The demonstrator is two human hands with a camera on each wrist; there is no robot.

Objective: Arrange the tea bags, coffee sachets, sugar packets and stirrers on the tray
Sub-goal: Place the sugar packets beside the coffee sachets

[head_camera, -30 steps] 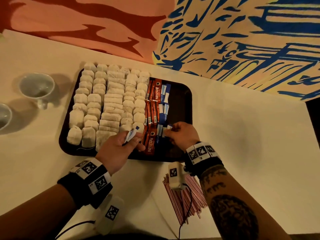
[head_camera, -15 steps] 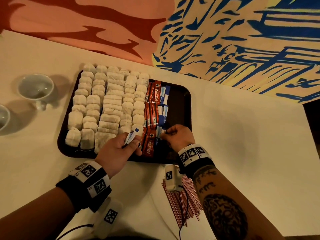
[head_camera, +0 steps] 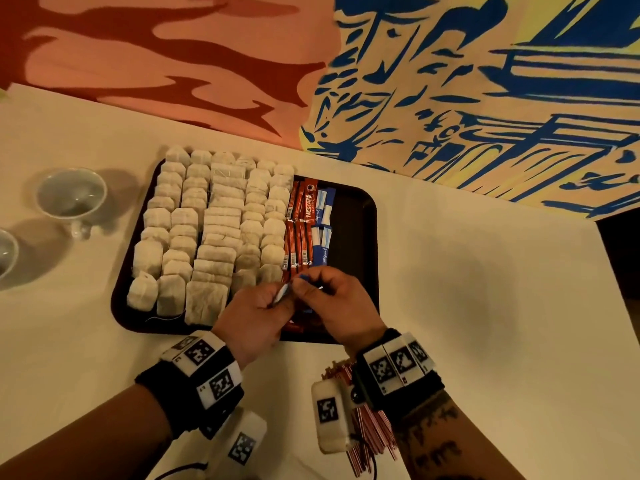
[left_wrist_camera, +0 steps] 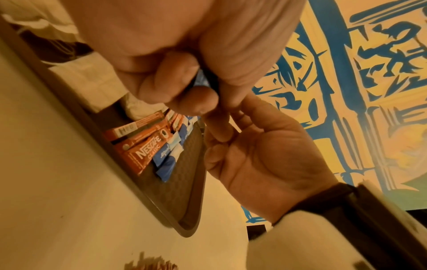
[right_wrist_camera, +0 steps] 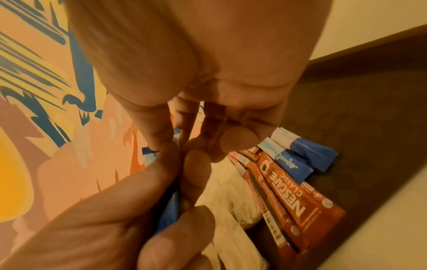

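We are seeing both hands meeting over the near edge of the dark brown rectangular plastic tray (head_camera: 360, 216), which is sitting on the cream table (head_camera: 485, 306). The left hand (head_camera: 254, 320) is pinching a small stack of blue-and-white paper sugar packets (head_camera: 282, 294) between thumb and curled fingers. The right hand (head_camera: 341, 306) is closing its thumb and fingertips (right_wrist_camera: 196, 164) on the top edge of that same stack, so both are gripping it above the tray's front part.

On the tray, white paper tea bags (head_camera: 207, 230) are filling the left and middle in tight rows. Just right of them, the orange-red Nescafe coffee sachets (head_camera: 299, 233) are lying in a narrow column, and more blue-and-white sugar packets of the same kind (head_camera: 322, 223) are lying right beside those, touching them. The right strip of the tray is showing bare dark surface.

The red-and-white striped stirrers (head_camera: 367, 431) are lying in a bundle on the table, off the tray, under the right wrist. Two white ceramic cups (head_camera: 71, 197) are standing on the table left of the tray. A painted wall (head_camera: 450, 81), orange with blue strokes, is rising behind the table.
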